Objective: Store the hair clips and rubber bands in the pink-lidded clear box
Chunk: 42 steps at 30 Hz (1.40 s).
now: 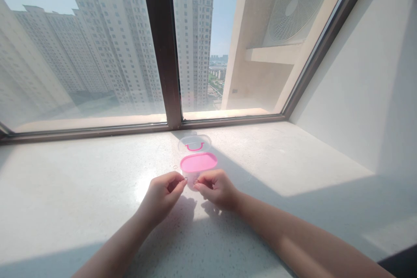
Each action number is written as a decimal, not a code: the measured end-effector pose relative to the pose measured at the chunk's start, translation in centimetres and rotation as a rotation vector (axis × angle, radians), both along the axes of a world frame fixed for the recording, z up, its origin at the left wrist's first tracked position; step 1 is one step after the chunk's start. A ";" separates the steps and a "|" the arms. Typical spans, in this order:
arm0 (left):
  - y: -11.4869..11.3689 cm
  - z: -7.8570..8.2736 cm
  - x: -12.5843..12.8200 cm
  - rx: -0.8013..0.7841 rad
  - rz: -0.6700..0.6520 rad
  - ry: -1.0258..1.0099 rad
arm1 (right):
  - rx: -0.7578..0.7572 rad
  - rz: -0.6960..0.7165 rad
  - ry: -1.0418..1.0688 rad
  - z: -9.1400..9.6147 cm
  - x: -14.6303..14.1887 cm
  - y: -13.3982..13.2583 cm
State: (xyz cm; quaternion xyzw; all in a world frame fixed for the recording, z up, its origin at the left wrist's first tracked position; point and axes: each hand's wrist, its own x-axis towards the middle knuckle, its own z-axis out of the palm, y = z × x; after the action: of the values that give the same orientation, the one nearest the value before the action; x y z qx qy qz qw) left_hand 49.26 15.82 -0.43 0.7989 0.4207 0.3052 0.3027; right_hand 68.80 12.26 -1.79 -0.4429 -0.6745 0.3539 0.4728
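My left hand is closed in a pinch, with a small thin ring between thumb and forefinger. My right hand pinches another small ring, a short gap away from the first. Just behind both hands stands a pink oval container, its front side partly hidden by my fingers. Beyond it lies a clear oval lid with a pink handle. One more thin ring rests on the sill left of the container. What the rings are made of is too small to tell.
A pale speckled windowsill spreads around the hands, crossed by bands of sun and shadow. At the back runs a dark window frame. A white wall bounds the right side. Tall buildings and an outdoor fan unit show through the glass.
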 end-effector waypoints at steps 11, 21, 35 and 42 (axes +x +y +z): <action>0.0 0.1 -0.1 0.032 0.075 0.036 | -0.001 -0.008 -0.017 -0.3 0.1 0.0; 0.0 0.1 -0.1 0.022 0.051 0.042 | -0.007 0.010 -0.006 -0.6 0.1 0.0; 0.1 -0.3 -0.1 0.007 0.043 0.024 | 0.002 0.024 0.003 -0.6 0.1 0.0; 0.1 -0.3 0.0 -0.001 0.033 0.022 | 0.005 0.014 -0.023 -0.5 0.0 0.1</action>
State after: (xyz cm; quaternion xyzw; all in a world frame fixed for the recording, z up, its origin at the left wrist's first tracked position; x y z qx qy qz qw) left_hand 49.22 15.94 -0.68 0.7950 0.4373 0.3009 0.2936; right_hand 68.83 12.39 -2.29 -0.4409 -0.6838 0.3503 0.4639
